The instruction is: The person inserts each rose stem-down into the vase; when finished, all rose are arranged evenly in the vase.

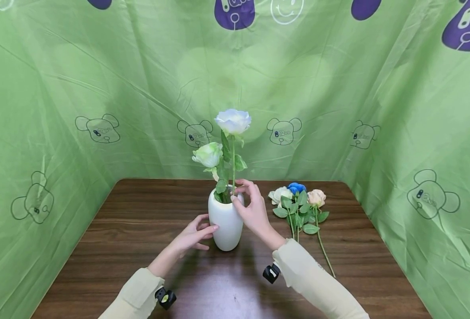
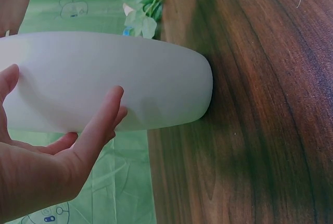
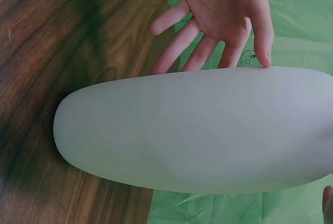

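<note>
A white vase (image 1: 226,226) stands upright on the wooden table. Two artificial roses rise from its mouth: a tall pale blue-white rose (image 1: 233,122) and a lower green-white rose (image 1: 208,154). At the rim, my right hand (image 1: 255,210) holds the pale blue-white rose's stem between thumb and fingers. The lower stem is hidden inside the vase. My left hand (image 1: 193,235) rests against the vase's left side with its fingers spread, as the right wrist view also shows (image 3: 218,21). In the left wrist view the vase (image 2: 140,73) fills much of the frame.
To the right of the vase lie several roses on the table: a white rose (image 1: 280,195), a blue rose (image 1: 296,188) and a pale pink rose (image 1: 316,197), with leafy stems toward the front. A green curtain (image 1: 147,79) encloses the table (image 1: 139,212) at the back and sides.
</note>
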Tool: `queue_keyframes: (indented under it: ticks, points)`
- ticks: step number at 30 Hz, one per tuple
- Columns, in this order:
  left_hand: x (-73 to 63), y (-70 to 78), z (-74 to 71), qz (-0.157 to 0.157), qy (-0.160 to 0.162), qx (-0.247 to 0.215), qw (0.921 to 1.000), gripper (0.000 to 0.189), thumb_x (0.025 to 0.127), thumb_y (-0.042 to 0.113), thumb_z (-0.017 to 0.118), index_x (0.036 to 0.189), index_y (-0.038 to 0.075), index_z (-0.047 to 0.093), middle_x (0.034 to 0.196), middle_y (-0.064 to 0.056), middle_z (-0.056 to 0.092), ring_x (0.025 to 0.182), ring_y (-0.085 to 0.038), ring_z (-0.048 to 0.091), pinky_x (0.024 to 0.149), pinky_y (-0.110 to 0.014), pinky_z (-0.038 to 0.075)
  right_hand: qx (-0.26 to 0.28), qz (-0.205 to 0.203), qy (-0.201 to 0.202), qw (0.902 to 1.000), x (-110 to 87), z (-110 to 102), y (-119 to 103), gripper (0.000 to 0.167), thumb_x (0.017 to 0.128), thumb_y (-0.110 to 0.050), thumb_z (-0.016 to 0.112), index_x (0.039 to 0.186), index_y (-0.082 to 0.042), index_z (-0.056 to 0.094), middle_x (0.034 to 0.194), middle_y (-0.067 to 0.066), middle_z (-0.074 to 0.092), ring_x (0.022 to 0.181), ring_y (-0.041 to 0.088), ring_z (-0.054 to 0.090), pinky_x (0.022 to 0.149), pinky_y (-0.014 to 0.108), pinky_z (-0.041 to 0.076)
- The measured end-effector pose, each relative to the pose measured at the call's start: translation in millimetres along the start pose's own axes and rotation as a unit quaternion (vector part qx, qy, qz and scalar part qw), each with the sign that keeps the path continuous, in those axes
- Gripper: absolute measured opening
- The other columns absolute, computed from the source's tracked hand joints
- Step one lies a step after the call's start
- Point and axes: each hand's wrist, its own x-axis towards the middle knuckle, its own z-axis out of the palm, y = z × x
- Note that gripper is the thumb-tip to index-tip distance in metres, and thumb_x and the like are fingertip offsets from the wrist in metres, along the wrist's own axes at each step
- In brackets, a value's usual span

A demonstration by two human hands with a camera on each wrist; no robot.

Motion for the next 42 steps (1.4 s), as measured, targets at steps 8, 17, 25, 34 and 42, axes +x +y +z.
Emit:
queue_keyframes:
  ticks: [8, 17, 25, 34, 42]
  points:
    - [-2.9, 4.9, 2.4, -0.001, -0.001, -0.003, 1.0, 0.065, 0.083, 0.03, 0.061, 0.132, 0.006, 0.027, 0.128, -0.029, 0.034, 0.106, -0.04, 0.046, 0.066, -0.045, 0.05, -0.037, -0.001, 0.01, 0.9993, -2.2, 4, 32, 0.029, 0.075, -0.001, 0.061, 0.103, -0.008, 0.059, 0.091, 0.0, 0.06, 0.093, 0.014, 0.046, 0.082, 0.035, 0.039]
    - [-0.4, 2.3, 1.6, 0.0, -0.002, -0.003, 1.0, 0.063, 0.083, 0.029, 0.061, 0.132, 0.006, 0.028, 0.128, -0.029, 0.035, 0.106, -0.041, 0.046, 0.066, -0.045, 0.05, -0.019, 0.02, 0.008, 0.9996, -0.7, -2, 33, 0.018, 0.081, -0.004, 0.06, 0.098, -0.008, 0.063, 0.096, -0.004, 0.059, 0.095, 0.011, 0.047, 0.083, 0.033, 0.04]
    - [-1.3, 2.3, 1.8, 0.001, -0.001, -0.003, 1.0, 0.064, 0.083, 0.029, 0.061, 0.133, 0.006, 0.027, 0.128, -0.029, 0.034, 0.107, -0.041, 0.046, 0.066, -0.046, 0.05, 0.024, 0.055, 0.032, 0.9977, -4.6, -26, 25, 0.015, 0.083, 0.004, 0.056, 0.098, 0.005, 0.059, 0.097, 0.015, 0.059, 0.094, 0.026, 0.05, 0.081, 0.041, 0.041]
    - [-18.1, 24.5, 8.2, 0.001, -0.008, 0.002, 1.0, 0.06, 0.086, 0.022, 0.058, 0.132, 0.001, 0.025, 0.126, -0.031, 0.035, 0.108, -0.044, 0.042, 0.069, -0.047, 0.049, -0.015, 0.148, 0.036, 0.9883, -24.5, -56, 98, 0.016, 0.085, -0.005, 0.057, 0.099, 0.001, 0.06, 0.095, 0.013, 0.061, 0.085, 0.019, 0.054, 0.069, 0.023, 0.044]
    - [-21.8, 29.2, 10.1, -0.002, -0.008, 0.001, 1.0, 0.06, 0.086, 0.022, 0.058, 0.132, 0.001, 0.026, 0.126, -0.031, 0.034, 0.109, -0.044, 0.042, 0.07, -0.047, 0.049, -0.049, 0.258, 0.038, 0.9643, -40.1, -81, 143, 0.021, 0.084, -0.005, 0.056, 0.103, 0.004, 0.058, 0.098, 0.019, 0.059, 0.085, 0.025, 0.056, 0.067, 0.024, 0.045]
